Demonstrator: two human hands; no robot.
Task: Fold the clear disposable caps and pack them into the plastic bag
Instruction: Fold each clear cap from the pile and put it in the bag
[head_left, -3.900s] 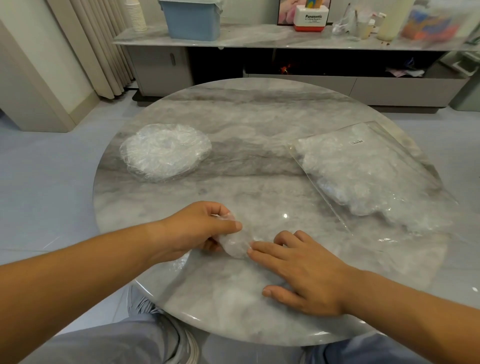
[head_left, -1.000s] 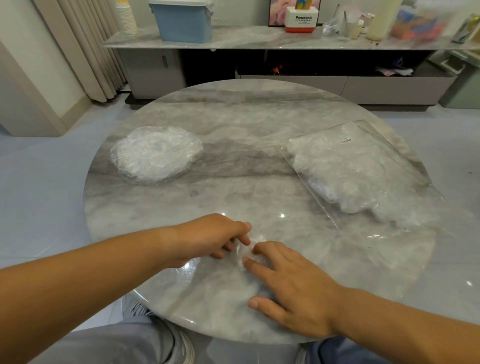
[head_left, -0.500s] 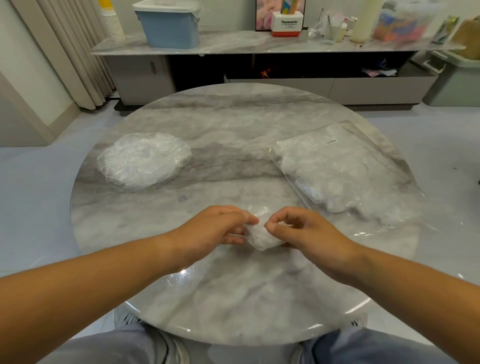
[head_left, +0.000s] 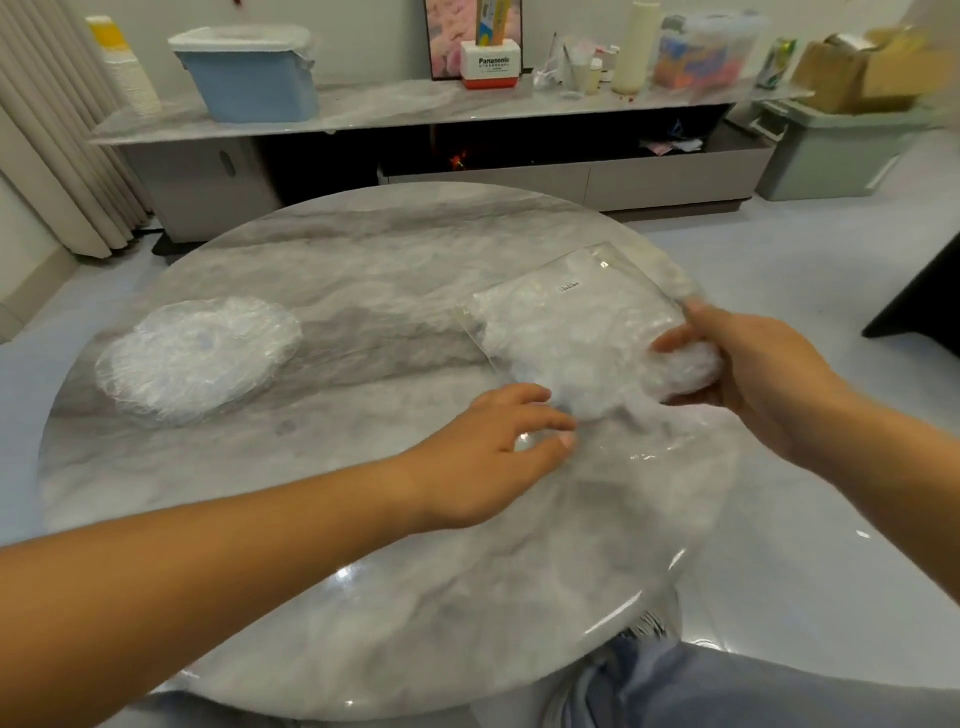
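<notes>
1. My left hand (head_left: 493, 452) is nearest, over the marble table (head_left: 415, 597), fingers loosely bent at the near edge of the plastic bag (head_left: 566, 322). The blur stops me telling whether it pinches the clear film.
2. To its right and a little farther out, my right hand (head_left: 763, 379) grasps a folded cap (head_left: 688, 371), a white wad between thumb and fingers, at the bag's right side.
3. The bag lies between both hands and beyond them, with crumpled caps inside.
4. Well left of my left hand sits a flat stack of unfolded caps (head_left: 197, 356).
5. Farthest away, a blue bin (head_left: 254, 78) stands on the sideboard (head_left: 395, 106).
</notes>
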